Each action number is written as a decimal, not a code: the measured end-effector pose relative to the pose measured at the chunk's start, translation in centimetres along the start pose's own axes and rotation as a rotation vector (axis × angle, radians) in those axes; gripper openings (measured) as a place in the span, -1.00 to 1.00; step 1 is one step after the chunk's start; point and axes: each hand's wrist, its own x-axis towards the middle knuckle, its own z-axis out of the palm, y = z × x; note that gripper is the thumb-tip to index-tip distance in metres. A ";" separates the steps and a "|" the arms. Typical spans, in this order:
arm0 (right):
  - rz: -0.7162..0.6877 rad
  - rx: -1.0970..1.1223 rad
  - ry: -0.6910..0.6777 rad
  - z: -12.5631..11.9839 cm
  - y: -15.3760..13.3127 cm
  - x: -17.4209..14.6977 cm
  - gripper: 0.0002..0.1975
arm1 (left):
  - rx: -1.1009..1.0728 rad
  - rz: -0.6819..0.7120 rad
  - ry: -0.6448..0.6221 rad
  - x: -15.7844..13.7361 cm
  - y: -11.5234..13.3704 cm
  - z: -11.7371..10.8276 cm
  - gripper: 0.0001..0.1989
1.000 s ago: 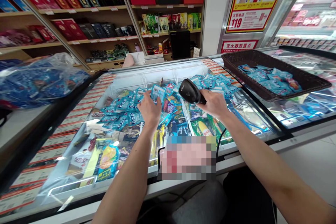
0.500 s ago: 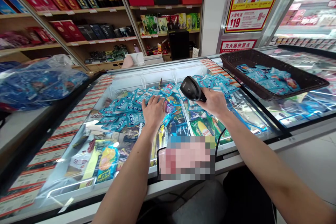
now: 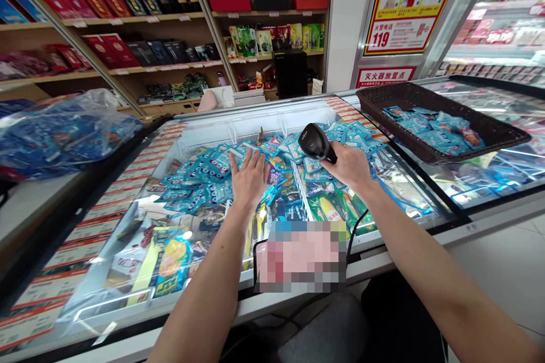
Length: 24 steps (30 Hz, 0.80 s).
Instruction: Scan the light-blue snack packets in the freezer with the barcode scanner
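Observation:
My right hand [image 3: 349,167] is wrapped round the handle of a black barcode scanner [image 3: 314,140], whose head points left and away from me. A black cable hangs below that hand. My left hand [image 3: 250,178] lies flat with its fingers stretched out, over or on a heap of small blue packets [image 3: 193,173]; exact contact cannot be made out. The packets spread across a glass-topped freezer, and more blue packets [image 3: 340,133] lie behind the scanner. Ice-cream packs [image 3: 172,258] in several colours show below the glass.
A dark woven basket [image 3: 400,91] with blue packets stands at the right. A clear plastic bag [image 3: 63,130] of blue packets sits at the left. A pixelated screen-like object [image 3: 304,255] is at the front edge. Shelves [image 3: 162,17] rise behind the freezer.
The scanner has shifted slightly right and tilted in my right hand. My left hand's fingers have straightened and spread a little more, staying over the same packets.

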 end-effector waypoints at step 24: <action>0.262 0.114 -0.057 -1.4 1.2 1.1 -0.69 | -0.157 -0.130 -0.123 5.5 6.2 1.6 -0.36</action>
